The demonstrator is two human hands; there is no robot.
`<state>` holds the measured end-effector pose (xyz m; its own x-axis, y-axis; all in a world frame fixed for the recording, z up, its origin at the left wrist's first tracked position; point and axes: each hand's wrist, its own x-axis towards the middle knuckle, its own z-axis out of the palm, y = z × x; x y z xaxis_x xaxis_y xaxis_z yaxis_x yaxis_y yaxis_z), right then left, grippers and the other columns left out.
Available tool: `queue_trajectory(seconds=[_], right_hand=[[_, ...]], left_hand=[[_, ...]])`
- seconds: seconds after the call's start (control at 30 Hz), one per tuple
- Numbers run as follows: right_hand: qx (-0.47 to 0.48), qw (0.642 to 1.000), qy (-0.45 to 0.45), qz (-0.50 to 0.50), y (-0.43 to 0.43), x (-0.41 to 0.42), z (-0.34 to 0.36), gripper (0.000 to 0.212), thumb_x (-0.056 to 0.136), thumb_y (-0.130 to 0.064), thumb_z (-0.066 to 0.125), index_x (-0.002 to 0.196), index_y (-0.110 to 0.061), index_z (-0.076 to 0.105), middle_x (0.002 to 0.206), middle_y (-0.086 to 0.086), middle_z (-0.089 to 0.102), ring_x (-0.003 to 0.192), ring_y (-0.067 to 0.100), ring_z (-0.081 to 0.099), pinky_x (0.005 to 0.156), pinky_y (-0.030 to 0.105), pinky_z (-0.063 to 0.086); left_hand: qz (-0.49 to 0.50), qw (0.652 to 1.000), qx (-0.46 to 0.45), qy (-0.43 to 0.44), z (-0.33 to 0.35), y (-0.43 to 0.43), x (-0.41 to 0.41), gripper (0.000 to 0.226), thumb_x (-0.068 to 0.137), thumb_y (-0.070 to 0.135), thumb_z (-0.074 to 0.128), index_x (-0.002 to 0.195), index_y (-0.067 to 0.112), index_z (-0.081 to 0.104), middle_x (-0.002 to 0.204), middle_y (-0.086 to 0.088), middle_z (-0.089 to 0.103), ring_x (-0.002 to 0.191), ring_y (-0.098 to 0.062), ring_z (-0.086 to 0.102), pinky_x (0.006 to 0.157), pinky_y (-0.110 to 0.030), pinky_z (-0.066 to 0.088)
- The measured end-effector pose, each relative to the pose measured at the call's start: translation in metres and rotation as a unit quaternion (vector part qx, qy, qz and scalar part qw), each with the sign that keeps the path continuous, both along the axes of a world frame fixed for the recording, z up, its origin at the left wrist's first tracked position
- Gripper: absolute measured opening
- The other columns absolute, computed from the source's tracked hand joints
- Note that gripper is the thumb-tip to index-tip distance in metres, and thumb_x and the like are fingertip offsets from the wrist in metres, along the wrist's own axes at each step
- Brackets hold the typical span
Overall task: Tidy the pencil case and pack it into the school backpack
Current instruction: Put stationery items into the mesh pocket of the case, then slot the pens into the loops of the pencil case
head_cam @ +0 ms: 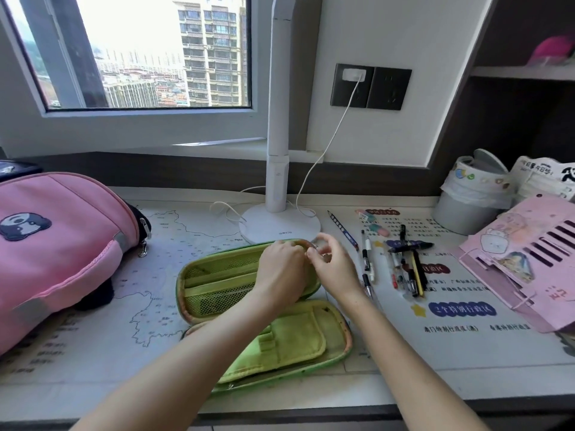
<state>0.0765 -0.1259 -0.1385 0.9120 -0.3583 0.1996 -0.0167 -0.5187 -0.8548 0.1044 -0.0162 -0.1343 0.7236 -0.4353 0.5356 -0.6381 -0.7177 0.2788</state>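
Observation:
A green pencil case (236,293) lies wide open on the desk, its mesh-pocket half farther from me and its padded half nearer. My left hand (281,269) rests on the far half's right end, fingers curled on the rim. My right hand (331,261) pinches something small at that same rim, possibly the zipper pull; what it is stays unclear. Several pens and pencils (407,269) lie loose to the right of the case, with two erasers (375,225) beyond them. The pink backpack (59,244) lies on its side at the left.
A white desk lamp (280,225) stands just behind the case, its cable running to a wall socket (370,85). A small lined bin (473,194) and a pink paper organiser (529,259) occupy the right. A printed map mat (149,275) covers the desk.

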Motion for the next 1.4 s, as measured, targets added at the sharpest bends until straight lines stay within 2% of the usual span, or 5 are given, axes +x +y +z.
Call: queue_trajectory(seconds=[0.7,1.0,1.17,1.3,1.4], right_hand=[[-0.160,0.981,-0.035,-0.100,-0.003,-0.008,-0.021,0.024,0.096,-0.023,0.045,0.111,-0.014,0.062,0.098,0.003,0.070,0.085,0.021,0.063,0.062,0.024,0.039],[-0.472,0.863,0.091,-0.153,-0.053,-0.014,-0.032,0.013,0.090,-0.019,0.058,0.091,-0.013,0.069,0.101,0.005,0.068,0.097,0.023,0.054,0.086,0.034,0.041],[-0.384,0.900,-0.019,-0.206,-0.046,-0.034,-0.006,0.011,0.084,-0.013,0.064,0.092,-0.006,0.066,0.099,0.012,0.068,0.094,0.029,0.058,0.083,0.038,0.044],[-0.281,0.956,-0.077,0.014,-0.005,-0.067,0.014,0.007,0.084,-0.015,0.066,0.090,-0.012,0.065,0.088,0.000,0.065,0.087,0.019,0.054,0.075,0.030,0.042],[-0.091,0.985,0.010,0.146,0.029,-0.087,0.015,0.006,0.087,-0.022,0.063,0.092,-0.020,0.063,0.081,-0.009,0.059,0.075,0.006,0.052,0.067,0.019,0.042]], left_hand=[[0.212,0.975,0.050,0.047,0.005,0.147,-0.005,0.026,0.084,0.028,0.060,0.066,0.010,0.061,0.068,-0.011,0.061,0.068,-0.031,0.057,0.055,-0.032,0.036],[0.090,0.996,-0.020,-0.003,0.008,0.121,-0.012,0.006,0.078,0.012,0.067,0.083,0.010,0.063,0.080,-0.008,0.062,0.075,-0.027,0.055,0.065,-0.029,0.032],[0.035,0.997,-0.044,-0.043,0.019,0.124,-0.027,0.011,0.083,0.021,0.058,0.083,0.013,0.065,0.083,-0.004,0.063,0.076,-0.025,0.055,0.066,-0.026,0.030],[-0.001,0.997,-0.044,-0.056,0.027,0.123,-0.041,0.033,0.084,0.041,0.049,0.102,0.017,0.062,0.097,0.000,0.064,0.090,-0.021,0.057,0.075,-0.025,0.036],[-0.033,0.968,-0.185,0.166,0.025,0.118,-0.055,0.064,0.075,0.056,0.059,0.127,0.022,0.044,0.100,0.007,0.065,0.091,-0.013,0.063,0.080,-0.032,0.050]])
